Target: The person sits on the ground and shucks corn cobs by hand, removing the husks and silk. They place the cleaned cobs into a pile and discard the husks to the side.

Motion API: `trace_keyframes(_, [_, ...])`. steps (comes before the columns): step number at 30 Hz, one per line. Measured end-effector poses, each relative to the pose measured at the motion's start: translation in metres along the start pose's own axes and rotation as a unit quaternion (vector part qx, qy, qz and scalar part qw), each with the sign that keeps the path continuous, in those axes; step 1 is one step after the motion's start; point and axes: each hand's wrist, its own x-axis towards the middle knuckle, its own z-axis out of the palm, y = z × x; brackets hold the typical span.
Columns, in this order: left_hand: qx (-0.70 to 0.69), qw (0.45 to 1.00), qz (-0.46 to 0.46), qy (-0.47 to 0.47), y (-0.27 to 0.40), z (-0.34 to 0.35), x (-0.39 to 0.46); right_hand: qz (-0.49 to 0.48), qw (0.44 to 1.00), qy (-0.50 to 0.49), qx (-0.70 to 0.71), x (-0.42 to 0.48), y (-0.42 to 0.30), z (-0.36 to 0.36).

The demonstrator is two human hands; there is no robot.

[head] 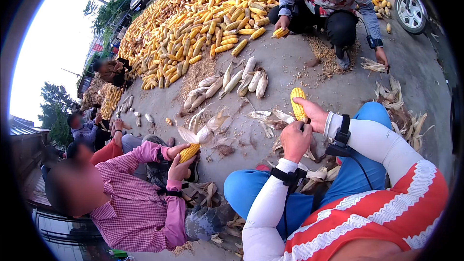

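A yellow ear of corn, its kernels bare, stands tilted in my right hand, the thumb lying along its side. My left hand is curled at the ear's lower end, fingers pinched at the base; what they pinch there is partly hidden. Dry corn husks lie below my hands, between my knees. Several ears still in pale husks rest on the concrete ahead. A co-worker on the left holds a half-husked yellow ear in both hands.
A large heap of husked corn rises beyond. Facing me, another person crouches, holding an ear and touching a husk. Loose husks lie right of my knee. More people sit further left; a wheel stands at the upper right.
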Motion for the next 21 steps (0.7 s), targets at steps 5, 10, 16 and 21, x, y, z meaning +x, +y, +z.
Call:
trace_keyframes(5, [0.016, 0.997, 0.067, -0.020, -0.007, 0.005, -0.002, 0.015, 0.999, -0.039, -0.019, 0.004, 0.000, -0.006])
trace_keyframes(10, [0.003, 0.998, 0.059, -0.031, -0.004, -0.008, -0.003, -0.068, 0.995, -0.058, -0.048, -0.001, -0.004, 0.002])
trace_keyframes(16, [0.069, 0.996, -0.024, -0.044, -0.013, -0.019, 0.002, -0.226, 0.958, -0.072, -0.163, -0.019, -0.020, 0.010])
trace_keyframes(21, [0.076, 0.993, -0.072, -0.047, -0.023, -0.026, 0.004, -0.324, 0.915, -0.082, -0.224, -0.025, -0.017, 0.006])
